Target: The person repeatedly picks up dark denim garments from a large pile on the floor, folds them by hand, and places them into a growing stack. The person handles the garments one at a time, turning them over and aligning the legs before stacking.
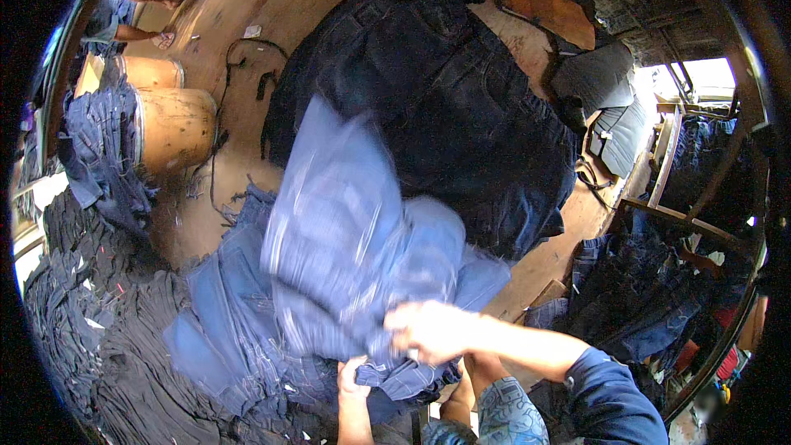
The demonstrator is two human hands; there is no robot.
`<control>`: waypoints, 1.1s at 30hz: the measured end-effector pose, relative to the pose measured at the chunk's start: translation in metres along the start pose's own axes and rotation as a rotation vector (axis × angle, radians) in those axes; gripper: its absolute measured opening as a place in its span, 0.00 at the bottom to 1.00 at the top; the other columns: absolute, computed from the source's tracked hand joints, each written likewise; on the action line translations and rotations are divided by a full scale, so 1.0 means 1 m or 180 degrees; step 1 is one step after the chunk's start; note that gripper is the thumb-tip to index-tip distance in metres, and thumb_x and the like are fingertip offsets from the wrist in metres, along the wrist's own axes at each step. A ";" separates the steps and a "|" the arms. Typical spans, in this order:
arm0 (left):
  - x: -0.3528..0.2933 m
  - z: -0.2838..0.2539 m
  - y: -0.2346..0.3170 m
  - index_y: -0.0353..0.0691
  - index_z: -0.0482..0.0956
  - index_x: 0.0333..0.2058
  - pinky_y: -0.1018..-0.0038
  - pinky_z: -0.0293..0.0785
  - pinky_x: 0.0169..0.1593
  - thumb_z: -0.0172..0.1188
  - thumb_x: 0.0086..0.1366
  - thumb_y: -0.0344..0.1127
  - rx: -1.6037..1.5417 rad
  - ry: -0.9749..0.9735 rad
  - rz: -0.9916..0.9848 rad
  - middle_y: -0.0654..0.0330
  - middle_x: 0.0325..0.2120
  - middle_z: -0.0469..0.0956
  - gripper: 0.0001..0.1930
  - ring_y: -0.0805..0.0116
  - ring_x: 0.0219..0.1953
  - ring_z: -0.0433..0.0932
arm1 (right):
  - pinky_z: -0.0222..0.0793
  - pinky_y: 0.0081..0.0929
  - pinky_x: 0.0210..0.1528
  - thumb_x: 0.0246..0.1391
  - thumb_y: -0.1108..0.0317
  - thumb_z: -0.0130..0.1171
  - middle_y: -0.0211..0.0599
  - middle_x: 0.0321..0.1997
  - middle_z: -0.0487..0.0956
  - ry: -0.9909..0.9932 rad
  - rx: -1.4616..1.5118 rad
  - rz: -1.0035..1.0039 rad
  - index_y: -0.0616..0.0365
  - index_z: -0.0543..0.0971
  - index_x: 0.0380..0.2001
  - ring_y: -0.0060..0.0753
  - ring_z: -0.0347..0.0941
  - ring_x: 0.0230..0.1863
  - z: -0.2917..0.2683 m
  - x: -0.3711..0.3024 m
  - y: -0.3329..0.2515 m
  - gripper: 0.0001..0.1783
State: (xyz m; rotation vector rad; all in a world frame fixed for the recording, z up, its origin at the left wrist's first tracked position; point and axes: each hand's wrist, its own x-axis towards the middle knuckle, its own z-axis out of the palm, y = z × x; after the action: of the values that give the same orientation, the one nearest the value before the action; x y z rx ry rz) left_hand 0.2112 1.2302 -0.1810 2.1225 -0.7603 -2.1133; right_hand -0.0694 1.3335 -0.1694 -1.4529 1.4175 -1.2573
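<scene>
A light blue denim piece point(346, 222) is blurred with motion in the middle of the view, lifted over a heap of similar blue denim pieces point(227, 321). My right hand point(428, 331) grips its lower edge from the right. Just below, my left hand point(356, 379) clutches a bunched fold of the same denim. Behind them lies a large pile of dark navy denim point(445, 99) on the wooden floor point(247, 16).
Two brown barrels point(173, 124) stand at the left with denim point(103, 148) draped over them. Dark cut pieces point(91, 321) are stacked at the lower left. Another person's legs point(136, 12) show at the top left. More denim point(651, 288) and a wooden frame point(667, 156) are on the right.
</scene>
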 end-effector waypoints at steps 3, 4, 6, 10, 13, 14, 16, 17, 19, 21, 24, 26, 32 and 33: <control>-0.018 -0.018 0.004 0.38 0.79 0.26 0.68 0.76 0.33 0.60 0.55 0.36 -0.0081 -0.0260 -0.0004 0.60 0.23 0.77 0.07 0.64 0.26 0.78 | 0.71 0.41 0.53 0.34 0.68 0.64 0.46 0.49 0.73 -0.1214 0.0385 0.0104 0.58 0.79 0.34 0.51 0.71 0.50 0.051 -0.011 -0.048 0.17; -0.024 -0.024 0.001 0.37 0.79 0.26 0.68 0.76 0.33 0.61 0.55 0.36 -0.0088 -0.0268 0.0016 0.59 0.23 0.77 0.08 0.63 0.26 0.78 | 0.71 0.39 0.52 0.33 0.68 0.65 0.43 0.53 0.71 -0.1474 0.0575 0.0278 0.57 0.80 0.35 0.48 0.69 0.51 0.059 -0.012 -0.058 0.19; -0.045 -0.036 -0.010 0.36 0.79 0.26 0.66 0.76 0.33 0.61 0.54 0.37 -0.0063 -0.0186 -0.0058 0.57 0.23 0.78 0.09 0.61 0.26 0.78 | 0.72 0.38 0.51 0.32 0.68 0.65 0.42 0.52 0.71 -0.1784 0.0519 0.0191 0.56 0.80 0.36 0.47 0.69 0.51 0.072 -0.014 -0.079 0.20; -0.100 -0.059 -0.027 0.35 0.79 0.26 0.64 0.75 0.33 0.62 0.54 0.40 0.0063 0.0107 -0.0289 0.54 0.24 0.78 0.12 0.58 0.26 0.78 | 0.72 0.42 0.50 0.29 0.69 0.64 0.47 0.56 0.72 -0.1916 0.0947 0.0145 0.57 0.81 0.32 0.53 0.71 0.52 0.092 -0.008 -0.111 0.19; -0.137 -0.082 -0.032 0.34 0.79 0.26 0.62 0.75 0.33 0.63 0.54 0.41 0.0327 0.0466 -0.0509 0.52 0.24 0.78 0.14 0.56 0.26 0.79 | 0.72 0.45 0.48 0.29 0.68 0.63 0.50 0.55 0.74 -0.1916 0.1588 0.0025 0.58 0.81 0.28 0.58 0.73 0.49 0.126 -0.006 -0.114 0.15; -0.146 -0.091 -0.035 0.33 0.79 0.26 0.62 0.75 0.33 0.64 0.54 0.42 0.0485 0.0594 -0.0561 0.51 0.24 0.78 0.14 0.55 0.26 0.79 | 0.72 0.45 0.46 0.31 0.67 0.62 0.50 0.52 0.75 -0.2022 0.1764 -0.0100 0.58 0.80 0.26 0.56 0.73 0.48 0.145 -0.009 -0.114 0.13; -0.167 -0.118 -0.048 0.32 0.79 0.26 0.61 0.75 0.33 0.64 0.53 0.43 0.0836 0.0863 -0.0615 0.49 0.24 0.79 0.16 0.54 0.26 0.79 | 0.71 0.47 0.41 0.38 0.66 0.60 0.48 0.42 0.72 -0.1809 0.2240 -0.0517 0.60 0.72 0.21 0.54 0.73 0.41 0.189 -0.023 -0.113 0.10; -0.180 -0.137 -0.054 0.32 0.79 0.26 0.60 0.75 0.33 0.64 0.53 0.43 0.1097 0.1004 -0.0641 0.49 0.24 0.79 0.16 0.53 0.26 0.79 | 0.71 0.47 0.38 0.41 0.66 0.58 0.47 0.42 0.71 -0.2078 0.2433 -0.0561 0.59 0.71 0.21 0.54 0.73 0.39 0.218 -0.032 -0.111 0.09; -0.207 -0.177 -0.061 0.31 0.79 0.26 0.59 0.75 0.33 0.65 0.53 0.44 0.1569 0.1234 -0.0692 0.47 0.24 0.79 0.18 0.51 0.26 0.79 | 0.71 0.46 0.37 0.43 0.65 0.57 0.48 0.44 0.71 -0.1881 0.2919 -0.0552 0.57 0.71 0.23 0.54 0.74 0.37 0.286 -0.039 -0.125 0.08; -0.235 -0.218 -0.070 0.30 0.79 0.26 0.58 0.75 0.33 0.66 0.53 0.46 0.2051 0.1428 -0.0737 0.45 0.25 0.79 0.19 0.50 0.26 0.79 | 0.69 0.46 0.29 0.44 0.63 0.57 0.42 0.38 0.69 -0.2014 0.3189 -0.0700 0.56 0.70 0.18 0.51 0.73 0.29 0.346 -0.063 -0.151 0.11; -0.271 -0.278 -0.096 0.29 0.79 0.26 0.56 0.74 0.33 0.67 0.53 0.47 0.2549 0.1563 -0.0682 0.43 0.25 0.79 0.21 0.48 0.26 0.80 | 0.70 0.48 0.34 0.45 0.64 0.57 0.47 0.45 0.71 -0.1645 0.3388 -0.0652 0.54 0.71 0.23 0.56 0.72 0.39 0.424 -0.099 -0.202 0.07; -0.263 -0.304 -0.118 0.28 0.79 0.26 0.55 0.74 0.33 0.67 0.53 0.48 0.2788 0.1491 -0.0594 0.41 0.25 0.79 0.22 0.46 0.26 0.80 | 0.71 0.50 0.42 0.46 0.68 0.61 0.47 0.47 0.72 -0.1122 0.3376 -0.0467 0.51 0.75 0.28 0.60 0.70 0.46 0.444 -0.144 -0.189 0.05; -0.050 -0.267 -0.288 0.27 0.78 0.32 0.57 0.75 0.38 0.68 0.52 0.59 0.3228 0.1307 -0.1046 0.44 0.29 0.82 0.32 0.44 0.32 0.82 | 0.64 0.44 0.56 0.44 0.59 0.63 0.49 0.44 0.77 -0.2112 -0.0106 0.2549 0.54 0.78 0.32 0.49 0.70 0.54 0.450 -0.273 0.000 0.13; -0.002 -0.243 -0.317 0.28 0.73 0.50 0.56 0.73 0.50 0.63 0.54 0.64 0.3232 0.1461 -0.1105 0.39 0.42 0.80 0.41 0.43 0.45 0.79 | 0.62 0.41 0.61 0.47 0.53 0.60 0.49 0.48 0.78 -0.3121 -0.1009 0.3132 0.53 0.80 0.37 0.49 0.69 0.57 0.444 -0.281 0.037 0.18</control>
State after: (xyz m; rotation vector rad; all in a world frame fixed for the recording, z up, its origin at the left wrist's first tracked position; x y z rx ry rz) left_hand 0.5384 1.4366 -0.2813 3.2368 -1.7355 -1.2882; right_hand 0.3725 1.5509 -0.3569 -1.0224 1.3068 0.2943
